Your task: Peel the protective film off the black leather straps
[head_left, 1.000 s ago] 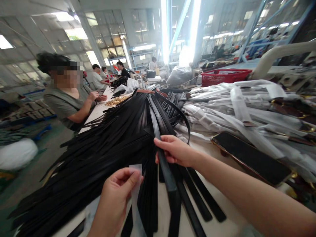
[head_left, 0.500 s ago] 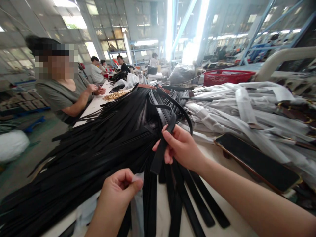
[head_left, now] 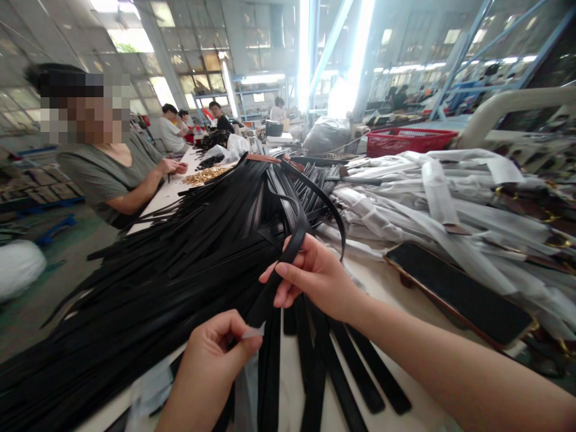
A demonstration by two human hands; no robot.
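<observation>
My right hand (head_left: 310, 276) is closed on a black leather strap (head_left: 294, 237), pinching it between thumb and fingers. From the hand the strap loops up and back toward the pile; its other end runs down-left to the fingers of my left hand. My left hand (head_left: 220, 351) pinches the top of a translucent plastic sleeve (head_left: 246, 384), which hangs below the thumb. The strap's tip is hidden behind the left hand, so I cannot tell whether it is inside the sleeve. A large pile of black straps (head_left: 180, 276) spreads under and beside both hands.
On the right lie many white-wrapped straps (head_left: 405, 204) and a phone (head_left: 459, 294). Farther back stand a red basket (head_left: 407, 141) and a filled plastic bag (head_left: 330, 135). Gold-coloured metal pieces (head_left: 207, 175) lie near a co-worker (head_left: 108, 162) at the left of the table.
My right hand has moved down and left with the strap, bringing its end to my left hand. The left hand stays in nearly the same place, still pinching the sleeve.
</observation>
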